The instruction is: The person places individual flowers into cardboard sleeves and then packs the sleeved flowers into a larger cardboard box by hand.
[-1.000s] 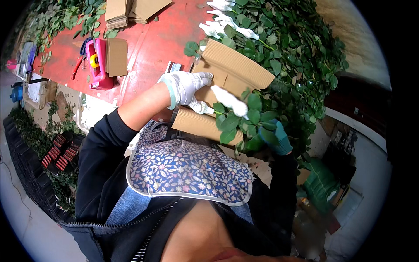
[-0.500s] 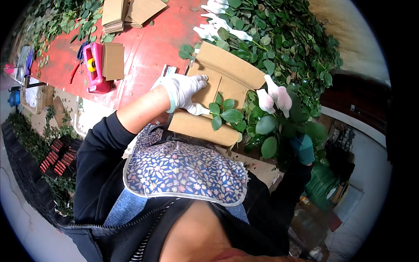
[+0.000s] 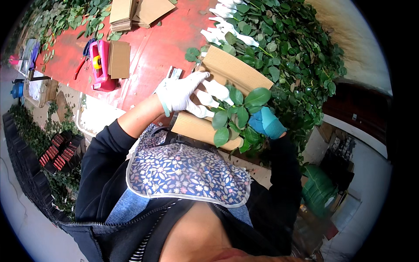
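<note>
In my right hand [image 3: 266,122], in a blue glove, leafy rose stems [image 3: 244,111] are gripped, the fingers partly covered by leaves. The white net-sleeved flower heads [image 3: 214,90] of these stems point left over a corrugated cardboard wrapper [image 3: 233,65]. My left hand [image 3: 183,92], in a white glove, is at the wrapper's left end with thumb and fingers spread around the flower heads. The wrapper lies opened out, its far flap raised and its near flap [image 3: 198,129] toward my apron. Leaves and flower heads hide most of its middle.
A big heap of rose stems [image 3: 297,65] with white-netted heads [image 3: 227,30] covers the table's right side. On the red table [image 3: 152,43] are a pink tape dispenser [image 3: 101,72], cardboard pieces [image 3: 118,61], a cardboard stack [image 3: 122,15] and red-handled cutters [image 3: 79,69].
My right hand has come leftward from the right, bringing the netted flowers over the wrapper. My left hand's thumb and fingers have spread around their heads.
</note>
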Demonstrator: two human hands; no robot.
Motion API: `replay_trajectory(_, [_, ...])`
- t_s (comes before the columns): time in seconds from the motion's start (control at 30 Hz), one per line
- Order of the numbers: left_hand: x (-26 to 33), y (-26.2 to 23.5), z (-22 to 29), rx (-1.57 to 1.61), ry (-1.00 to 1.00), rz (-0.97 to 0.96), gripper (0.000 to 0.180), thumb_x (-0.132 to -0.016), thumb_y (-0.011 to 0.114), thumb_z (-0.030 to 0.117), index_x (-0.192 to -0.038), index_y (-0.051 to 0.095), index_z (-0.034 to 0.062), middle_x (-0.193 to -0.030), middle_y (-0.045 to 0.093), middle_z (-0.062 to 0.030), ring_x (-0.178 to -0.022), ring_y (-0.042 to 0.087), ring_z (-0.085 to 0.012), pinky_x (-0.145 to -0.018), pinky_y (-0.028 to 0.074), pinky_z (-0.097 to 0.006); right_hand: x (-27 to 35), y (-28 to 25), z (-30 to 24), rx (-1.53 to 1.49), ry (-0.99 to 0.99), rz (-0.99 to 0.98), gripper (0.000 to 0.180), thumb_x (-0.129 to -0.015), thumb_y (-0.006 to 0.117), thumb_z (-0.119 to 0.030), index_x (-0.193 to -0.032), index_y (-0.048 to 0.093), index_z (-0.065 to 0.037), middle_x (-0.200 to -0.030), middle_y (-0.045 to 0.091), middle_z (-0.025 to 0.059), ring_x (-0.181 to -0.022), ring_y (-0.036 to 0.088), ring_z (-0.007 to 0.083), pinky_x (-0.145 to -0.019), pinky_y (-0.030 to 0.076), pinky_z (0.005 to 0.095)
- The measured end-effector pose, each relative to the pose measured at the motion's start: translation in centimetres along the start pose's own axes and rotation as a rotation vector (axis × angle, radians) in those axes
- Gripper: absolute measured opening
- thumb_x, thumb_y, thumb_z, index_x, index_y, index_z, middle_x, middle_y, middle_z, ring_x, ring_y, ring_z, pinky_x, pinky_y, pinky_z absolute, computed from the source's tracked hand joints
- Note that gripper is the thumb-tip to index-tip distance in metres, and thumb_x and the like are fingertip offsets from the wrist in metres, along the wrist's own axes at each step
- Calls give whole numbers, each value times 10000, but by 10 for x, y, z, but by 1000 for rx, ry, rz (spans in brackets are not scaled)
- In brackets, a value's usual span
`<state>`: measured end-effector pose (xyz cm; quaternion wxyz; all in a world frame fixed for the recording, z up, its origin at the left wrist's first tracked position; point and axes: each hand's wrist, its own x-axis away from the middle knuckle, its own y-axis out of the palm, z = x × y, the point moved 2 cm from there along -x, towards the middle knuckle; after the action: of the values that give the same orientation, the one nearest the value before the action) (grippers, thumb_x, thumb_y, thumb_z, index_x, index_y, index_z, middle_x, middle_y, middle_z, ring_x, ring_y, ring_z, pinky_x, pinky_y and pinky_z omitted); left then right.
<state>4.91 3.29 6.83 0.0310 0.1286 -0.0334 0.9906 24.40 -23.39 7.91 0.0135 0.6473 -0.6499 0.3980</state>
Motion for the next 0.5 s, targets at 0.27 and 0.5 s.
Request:
replay_trajectory(0.27, [23, 10, 28, -661, 191, 188, 700, -666, 835, 190, -1279, 519, 67, -1253, 528, -102, -1033, 620, -289, -801, 537, -361, -8, 26, 48, 101, -84, -198, 339, -863, 640, -121, -1183, 600, -17, -985, 687, 113, -891, 646, 223, -835, 498, 348])
replay_trajectory(0.5, [-6, 10, -6, -221, 216, -48, 671, -703, 814, 95, -1316, 541, 68, -1255, 557, -106, -1166, 556, -283, -999, 459, -349, -3, 16, 29, -217, -24, -134, 251, -799, 644, -148, -1021, 652, -31, -879, 663, 195, -757, 625, 351, -708, 513, 393])
